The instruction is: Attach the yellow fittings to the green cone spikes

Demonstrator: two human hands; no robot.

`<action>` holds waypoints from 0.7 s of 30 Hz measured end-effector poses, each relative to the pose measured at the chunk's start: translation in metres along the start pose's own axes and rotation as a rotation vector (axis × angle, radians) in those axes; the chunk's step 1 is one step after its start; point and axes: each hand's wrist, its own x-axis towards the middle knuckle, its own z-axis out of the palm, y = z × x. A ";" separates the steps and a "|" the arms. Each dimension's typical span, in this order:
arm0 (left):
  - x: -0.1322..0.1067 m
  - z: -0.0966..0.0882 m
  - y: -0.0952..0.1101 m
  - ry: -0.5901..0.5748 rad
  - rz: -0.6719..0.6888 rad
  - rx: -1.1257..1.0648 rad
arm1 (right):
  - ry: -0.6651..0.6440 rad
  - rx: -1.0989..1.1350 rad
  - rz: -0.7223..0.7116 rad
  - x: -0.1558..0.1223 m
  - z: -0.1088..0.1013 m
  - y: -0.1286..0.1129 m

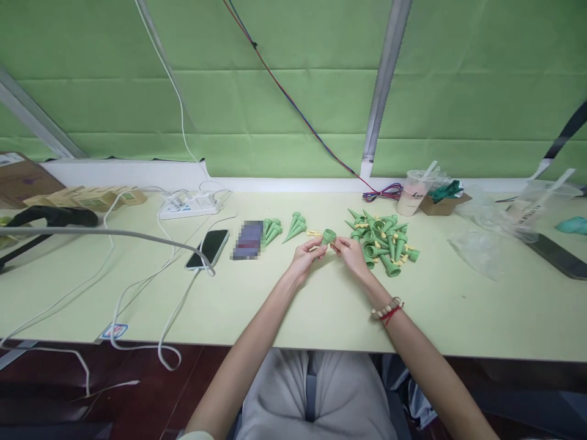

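Observation:
Between my hands, above the table, is a green cone-shaped piece [328, 236] with its wide round end up. My left hand [306, 256] grips it from the left with thumb and fingers. My right hand [349, 252] pinches at its right side; whatever sits between those fingertips is too small to make out. Just right of my right hand lies a heap of green cones [380, 235] mixed with small yellow pieces. Beyond my left hand, small yellow pieces [313, 233] rest beside a short row of green cones [296, 226], with another group of cones [273, 230] further left.
Left of the cones lie a blurred-out rectangle [248, 240], a phone [208, 249], white cables and a power strip [190, 205]. A drink cup [411, 192], a small cardboard box [443, 203], plastic bags [477, 247] and a dark phone [562, 255] are on the right.

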 end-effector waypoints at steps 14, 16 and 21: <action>0.002 0.003 0.006 -0.034 -0.021 -0.157 | -0.033 -0.499 -0.357 -0.003 -0.002 0.002; 0.000 0.004 0.008 -0.045 -0.024 -0.162 | -0.052 -0.578 -0.417 -0.001 -0.004 0.002; -0.005 0.005 0.009 -0.111 -0.019 -0.131 | -0.054 -0.534 -0.421 -0.004 -0.004 0.000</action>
